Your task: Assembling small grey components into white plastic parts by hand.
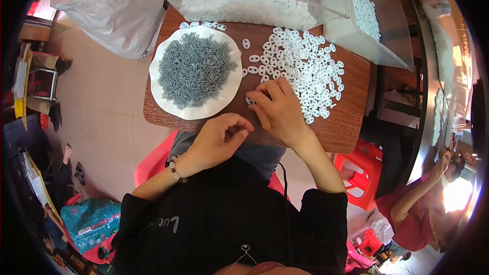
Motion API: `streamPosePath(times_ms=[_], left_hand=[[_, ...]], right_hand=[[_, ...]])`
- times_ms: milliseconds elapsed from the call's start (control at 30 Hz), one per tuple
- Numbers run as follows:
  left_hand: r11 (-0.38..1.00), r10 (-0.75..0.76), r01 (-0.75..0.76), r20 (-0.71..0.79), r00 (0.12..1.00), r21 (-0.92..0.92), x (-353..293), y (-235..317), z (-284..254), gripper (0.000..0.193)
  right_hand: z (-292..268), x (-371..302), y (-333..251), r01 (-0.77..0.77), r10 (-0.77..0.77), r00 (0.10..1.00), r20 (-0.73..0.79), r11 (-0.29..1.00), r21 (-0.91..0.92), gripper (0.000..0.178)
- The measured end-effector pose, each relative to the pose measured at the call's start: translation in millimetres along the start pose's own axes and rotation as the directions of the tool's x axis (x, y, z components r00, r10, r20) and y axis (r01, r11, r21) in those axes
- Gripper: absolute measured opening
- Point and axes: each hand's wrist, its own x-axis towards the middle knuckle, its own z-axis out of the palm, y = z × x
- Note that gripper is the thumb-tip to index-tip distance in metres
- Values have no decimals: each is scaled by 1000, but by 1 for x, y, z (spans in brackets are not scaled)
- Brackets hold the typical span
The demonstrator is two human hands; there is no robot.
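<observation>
Small white oval pieces with two holes each [305, 66] lie in a loose heap on the brown wooden table [346, 127]. At the heap's near left edge my right hand [282, 109] is closed, with one such white piece [249, 100] at its thumb and fingertips. My left hand [221, 140] hovers at the table's near edge, below the plate. Its thumb and forefinger curl together; whatever they hold, if anything, is too small to name. Left of the heap stands a white scalloped plate [158, 94] piled with small grey screws [196, 69].
Behind the heap stands a clear plastic bin [244, 0] of white pieces, with a second bin [377, 35] at the right. A whitish plastic sack [112, 15] is at the far left. Red stools [361, 173] stand near the table. Another person [417, 203] sits at the right.
</observation>
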Motion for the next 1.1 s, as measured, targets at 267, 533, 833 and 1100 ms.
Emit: streamPosePath(times_ms=[267, 533, 833, 1100], left_hand=[[969, 21, -42, -89, 996, -242, 4, -14, -1, 18], [892, 22, -27, -18, 1000, -452, -1, 14, -2, 32], [880, 68, -95, -74, 995, -465, -8, 14, 3, 22], [892, 52, -71, -53, 997, -447, -12, 11, 4, 25]], right_hand=[[1, 0, 0, -77, 77, 997, -5, 997, 4, 22], [-19, -14, -28, 142, -107, 940, -325, 986, 86, 29], [-20, -24, -33, 365, -383, 852, -358, 923, -118, 33], [-16, -25, -40, 200, -134, 930, -342, 966, 166, 27]])
